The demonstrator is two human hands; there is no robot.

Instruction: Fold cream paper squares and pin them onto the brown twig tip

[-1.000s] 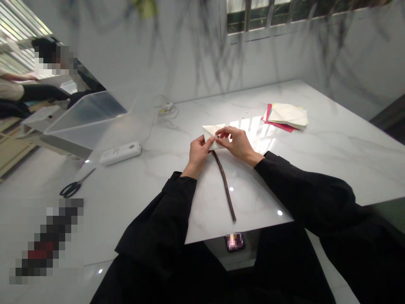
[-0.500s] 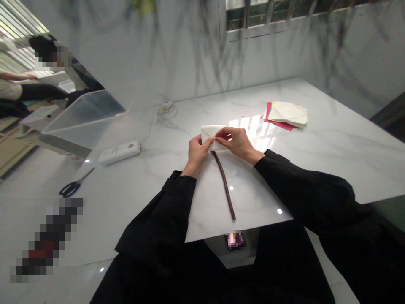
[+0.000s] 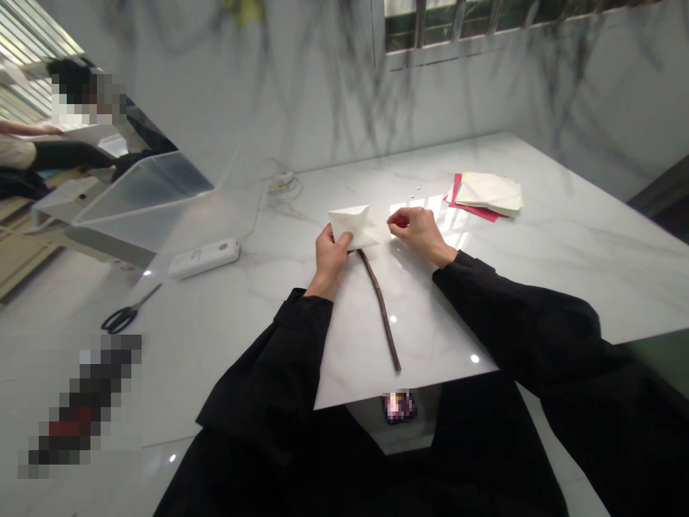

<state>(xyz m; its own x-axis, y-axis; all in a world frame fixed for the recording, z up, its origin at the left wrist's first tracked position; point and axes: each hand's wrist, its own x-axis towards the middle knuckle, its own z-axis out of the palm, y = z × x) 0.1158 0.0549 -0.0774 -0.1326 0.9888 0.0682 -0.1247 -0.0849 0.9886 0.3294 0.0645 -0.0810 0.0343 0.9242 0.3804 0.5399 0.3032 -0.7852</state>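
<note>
My left hand [image 3: 329, 253] pinches the near-left edge of a folded cream paper [image 3: 354, 224] and holds it slightly off the white marble table [image 3: 538, 244]. A little to the right of the paper, my right hand [image 3: 418, 230] rests on the table with its fingers curled together; nothing shows in them. A thin dark brown stick [image 3: 381, 307] lies on the table, running from under the paper towards the near edge.
A stack of cream, yellow and red paper sheets [image 3: 487, 194] lies at the far right. A white oblong device [image 3: 204, 258], black scissors [image 3: 127, 313] and a clear plastic box [image 3: 143, 205] sit to the left. Another person [image 3: 48, 143] is at the far left.
My right hand has let go of the paper and moved right. My left hand has turned and lifted the folded paper a little to the left.
</note>
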